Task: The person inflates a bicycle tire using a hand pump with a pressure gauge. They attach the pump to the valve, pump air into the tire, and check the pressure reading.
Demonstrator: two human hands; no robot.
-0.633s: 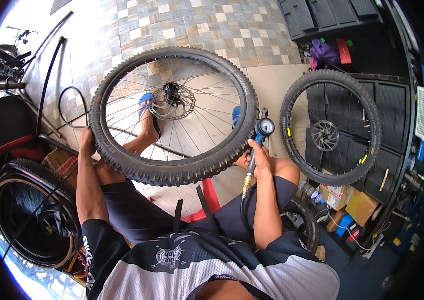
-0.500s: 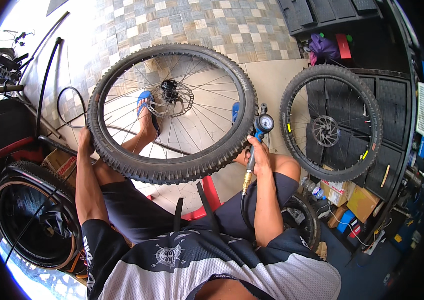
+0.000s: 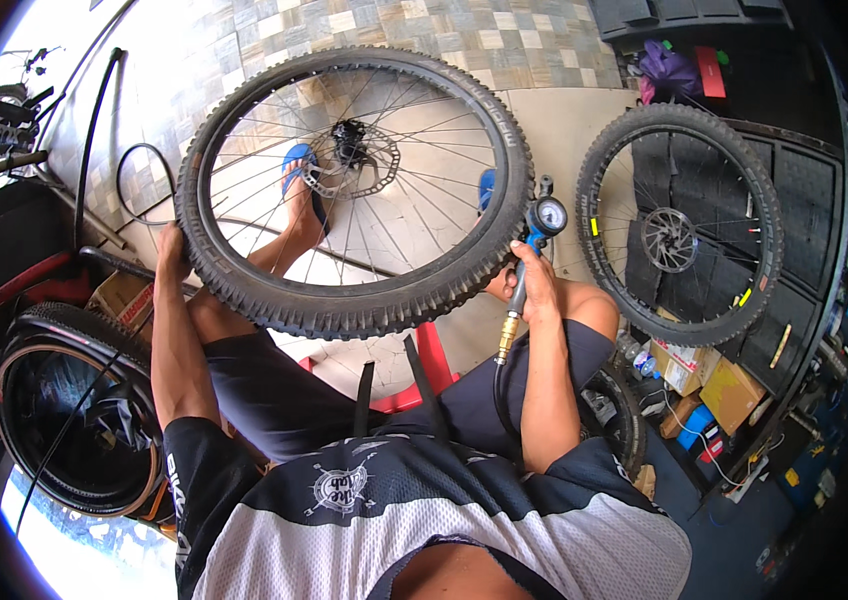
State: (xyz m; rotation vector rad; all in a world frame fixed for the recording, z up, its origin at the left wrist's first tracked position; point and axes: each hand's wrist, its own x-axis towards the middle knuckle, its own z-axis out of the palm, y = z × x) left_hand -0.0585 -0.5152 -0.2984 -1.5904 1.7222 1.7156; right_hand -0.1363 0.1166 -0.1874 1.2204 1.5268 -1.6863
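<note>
A bicycle wheel [image 3: 364, 312] with a knobby black tire is held up, tilted, above my knees. Its hub and disc rotor [image 3: 351, 170] show through the spokes. My left hand [image 3: 174, 250] grips the tire's left side, the fingers partly hidden behind it. At the tire's lower right, my right hand [image 3: 538, 283] is closed around a tire inflator [image 3: 537, 236], its thumb close against the tire. The inflator has a round dial gauge, a blue body, a grey handle and a brass fitting. From the fitting a black hose [image 3: 500, 395] runs down along my right thigh.
A second wheel [image 3: 599, 300] leans on black panels at the right. Cardboard boxes [image 3: 731, 390] lie below it. More wheels [image 3: 9, 420] stand at the lower left, near a black hose loop [image 3: 122, 190] on the floor. Something red [image 3: 431, 350] shows between my legs.
Both hands still hold the wheel and inflator, which now appear slightly higher and further right. The surroundings have shifted much the same way, so the view itself has moved.
</note>
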